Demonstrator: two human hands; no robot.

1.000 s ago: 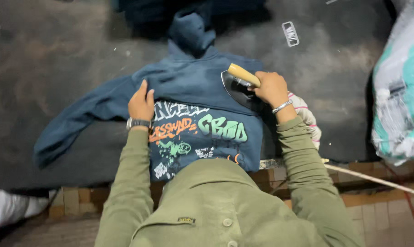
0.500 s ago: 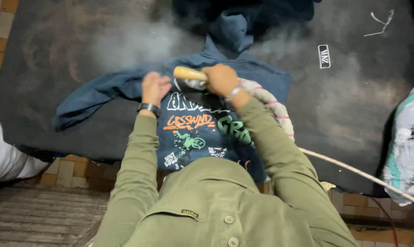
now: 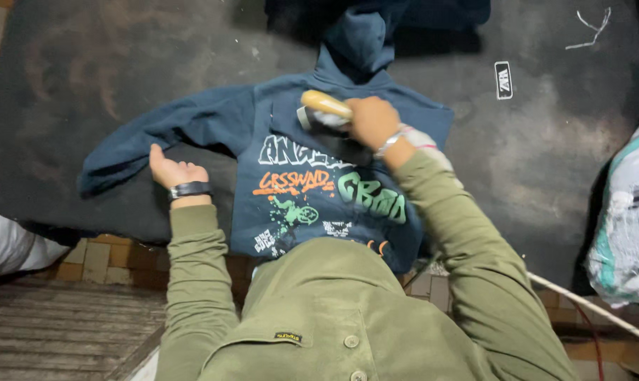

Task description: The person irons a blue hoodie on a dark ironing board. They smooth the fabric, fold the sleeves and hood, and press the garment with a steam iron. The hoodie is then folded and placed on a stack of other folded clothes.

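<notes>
— Two hands (image 3: 173,169) at work, and only one of them has a tool. Which is which?

— His right hand (image 3: 371,121) is closed around the yellow handle of an iron (image 3: 324,111). The fingers wrap it fully, so the grip looks firm. The iron sits flat on the upper chest of a blue hoodie (image 3: 312,183), just below the hood.

— And the left one?

— That hand holds nothing. It lies open, fingers spread and slightly curled, on the dark mat (image 3: 122,77) beside the hoodie's left sleeve (image 3: 157,134), close to the cloth. It seems to rest there to keep the garment from sliding, or to be ready to smooth it.

— Where exactly is the hoodie?

— Spread front up on the mat, hood pointing away from the person, one sleeve stretched out to the left side. The printed lettering in white, orange and green faces the camera. I judge it is laid flat like this so the iron can pass over a single smooth layer.

— Anything else around?

— A white cord (image 3: 594,310) runs off to the lower right, probably the iron's lead. A striped bag (image 3: 626,226) sits at the right edge, well apart from the hoodie. The person wears an olive jacket (image 3: 348,317) and a dark watch (image 3: 190,189) on the left wrist.
</notes>
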